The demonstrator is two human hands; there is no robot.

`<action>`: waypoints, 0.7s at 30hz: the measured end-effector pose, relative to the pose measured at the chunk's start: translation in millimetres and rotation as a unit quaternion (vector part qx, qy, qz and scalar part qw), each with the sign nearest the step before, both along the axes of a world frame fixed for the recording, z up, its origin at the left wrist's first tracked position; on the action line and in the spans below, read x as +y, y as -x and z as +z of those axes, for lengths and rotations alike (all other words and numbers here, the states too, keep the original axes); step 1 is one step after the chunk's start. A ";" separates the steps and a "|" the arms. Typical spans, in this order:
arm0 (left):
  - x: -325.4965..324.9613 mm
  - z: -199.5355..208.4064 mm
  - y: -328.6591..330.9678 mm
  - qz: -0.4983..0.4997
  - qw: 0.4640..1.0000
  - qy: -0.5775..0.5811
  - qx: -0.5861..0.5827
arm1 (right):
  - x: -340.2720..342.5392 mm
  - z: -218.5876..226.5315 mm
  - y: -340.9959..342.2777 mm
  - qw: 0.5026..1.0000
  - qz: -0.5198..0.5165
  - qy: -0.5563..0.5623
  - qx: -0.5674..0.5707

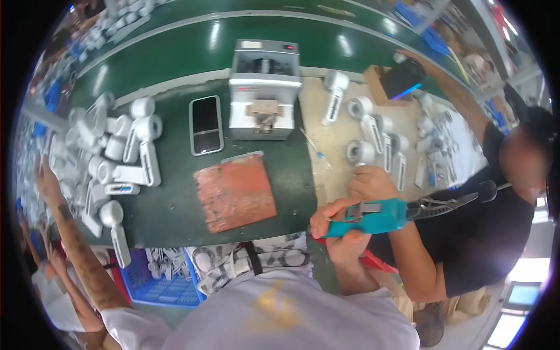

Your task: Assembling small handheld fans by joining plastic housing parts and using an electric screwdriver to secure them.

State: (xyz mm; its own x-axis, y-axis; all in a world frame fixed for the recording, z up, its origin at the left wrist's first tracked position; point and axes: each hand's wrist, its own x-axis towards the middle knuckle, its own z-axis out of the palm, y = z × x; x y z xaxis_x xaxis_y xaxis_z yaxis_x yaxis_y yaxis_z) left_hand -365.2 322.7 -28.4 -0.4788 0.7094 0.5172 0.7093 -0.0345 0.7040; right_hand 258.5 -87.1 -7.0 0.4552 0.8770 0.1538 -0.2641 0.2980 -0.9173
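My left arm stretches to the far left, with my left hand [46, 178] at the outer edge of a pile of white handheld fan bodies [105, 169], each with a round head and a handle. Its fingers are too small and smeared to make out. At the right, my right hand [347, 242] is wrapped round the end of a teal electric screwdriver [373, 219], whose far end joins a metal hanger and spring-like cord [443, 207]. The tool lies level, in front of a co-worker's hand [370, 184]. A worn reddish pad [236, 192] rests on the green bench before me.
A grey screw feeder [262, 93] stands at the bench's back. Left of it lies a flat, grey-framed black device [205, 125]. More fan bodies [370, 131] sit on the tan board. A co-worker in black [478, 233] leans in from the right. Below the bench is a blue basket [169, 291].
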 end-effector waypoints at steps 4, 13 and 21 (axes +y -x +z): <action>-123.2 83.9 -338.7 -0.319 0.945 -0.069 0.027 | -15.5 -1.0 -13.5 1.000 0.007 0.008 0.008; -184.3 -22.6 -706.6 -0.466 0.854 -0.065 0.223 | -37.5 -1.4 -21.5 1.000 0.003 0.004 0.020; -175.8 -39.2 -718.1 -0.502 0.853 0.058 0.128 | -57.1 -0.4 -29.4 0.999 -0.030 0.037 -0.005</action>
